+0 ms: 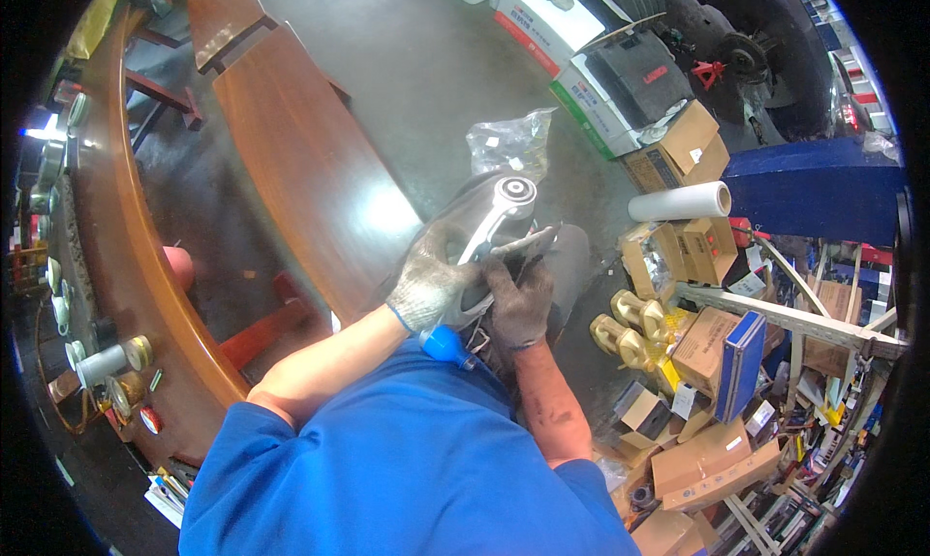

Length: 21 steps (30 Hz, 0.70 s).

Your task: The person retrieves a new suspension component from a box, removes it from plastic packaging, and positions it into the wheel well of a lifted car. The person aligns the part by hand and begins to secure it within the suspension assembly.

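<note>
Gloved left hand (426,287) gripping cast-metal control arm (496,212), right hand (518,304) fingers pinching flat metal tool (528,243)

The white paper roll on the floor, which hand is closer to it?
Right. The right hand is on the side toward the white paper roll; the left hand, gripping the silver metal part, is farther away.

Under you: grey concrete floor (407,62), bearing cardboard boxes (693,144) (several open), a white paper roll (680,202), yellow oil jugs (635,324), a crumpled plastic bag (509,141) and a long wooden bench (310,169).
</note>
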Each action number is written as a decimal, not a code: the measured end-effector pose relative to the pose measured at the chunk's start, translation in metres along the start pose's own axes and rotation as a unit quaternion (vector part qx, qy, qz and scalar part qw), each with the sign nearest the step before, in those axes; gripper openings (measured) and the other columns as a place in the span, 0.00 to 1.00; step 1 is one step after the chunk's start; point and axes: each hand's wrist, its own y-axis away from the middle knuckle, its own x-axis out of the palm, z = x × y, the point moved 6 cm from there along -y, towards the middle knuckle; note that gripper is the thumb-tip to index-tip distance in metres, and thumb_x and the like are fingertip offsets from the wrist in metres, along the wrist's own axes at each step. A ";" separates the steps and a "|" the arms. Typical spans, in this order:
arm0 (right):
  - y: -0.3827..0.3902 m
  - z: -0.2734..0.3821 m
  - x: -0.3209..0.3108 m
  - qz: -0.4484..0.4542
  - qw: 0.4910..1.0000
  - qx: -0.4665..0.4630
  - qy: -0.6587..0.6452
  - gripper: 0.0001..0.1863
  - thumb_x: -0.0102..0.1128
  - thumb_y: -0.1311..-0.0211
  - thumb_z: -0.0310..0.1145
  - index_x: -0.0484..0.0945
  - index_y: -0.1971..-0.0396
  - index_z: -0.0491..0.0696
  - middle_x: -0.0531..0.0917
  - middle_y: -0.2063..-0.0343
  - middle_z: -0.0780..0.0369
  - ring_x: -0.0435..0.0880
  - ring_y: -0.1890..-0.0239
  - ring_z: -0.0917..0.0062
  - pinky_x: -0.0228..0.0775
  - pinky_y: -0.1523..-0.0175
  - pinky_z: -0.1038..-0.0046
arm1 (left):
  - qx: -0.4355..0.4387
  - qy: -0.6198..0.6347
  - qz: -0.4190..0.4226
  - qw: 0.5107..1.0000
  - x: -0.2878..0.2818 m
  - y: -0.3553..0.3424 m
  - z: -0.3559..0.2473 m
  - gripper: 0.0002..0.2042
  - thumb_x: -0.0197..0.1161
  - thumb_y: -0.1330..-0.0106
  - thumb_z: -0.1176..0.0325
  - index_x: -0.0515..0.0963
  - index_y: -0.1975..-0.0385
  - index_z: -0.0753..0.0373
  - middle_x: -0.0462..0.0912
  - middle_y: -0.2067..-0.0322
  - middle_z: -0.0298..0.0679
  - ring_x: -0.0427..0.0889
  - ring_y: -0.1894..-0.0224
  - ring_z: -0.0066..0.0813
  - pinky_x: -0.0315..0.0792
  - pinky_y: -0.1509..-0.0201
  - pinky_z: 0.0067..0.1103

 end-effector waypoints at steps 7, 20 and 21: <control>0.010 -0.012 -0.001 -0.020 0.997 0.047 -0.058 0.14 0.72 0.30 0.27 0.83 0.48 0.41 0.88 0.59 0.61 0.87 0.55 0.76 0.80 0.48 0.71 | -0.055 0.033 0.009 0.998 0.002 0.003 -0.001 0.25 0.78 0.44 0.62 0.82 0.48 0.65 0.89 0.54 0.50 0.88 0.49 0.38 0.82 0.45 0.32; 0.057 -0.021 -0.110 -0.172 0.939 0.109 -0.278 0.17 0.68 0.23 0.34 0.81 0.43 0.41 0.87 0.52 0.60 0.87 0.51 0.73 0.81 0.45 0.68 | -0.074 0.329 0.368 0.867 0.100 0.015 -0.058 0.29 0.75 0.39 0.79 0.77 0.36 0.68 0.86 0.42 0.44 0.85 0.40 0.32 0.79 0.32 0.32; 0.062 -0.022 -0.120 -0.185 0.932 0.106 -0.294 0.19 0.69 0.23 0.35 0.80 0.42 0.40 0.87 0.52 0.59 0.87 0.51 0.72 0.81 0.45 0.67 | -0.075 0.318 0.382 0.864 0.112 0.017 -0.064 0.29 0.75 0.39 0.78 0.77 0.36 0.68 0.86 0.43 0.44 0.85 0.40 0.32 0.79 0.32 0.32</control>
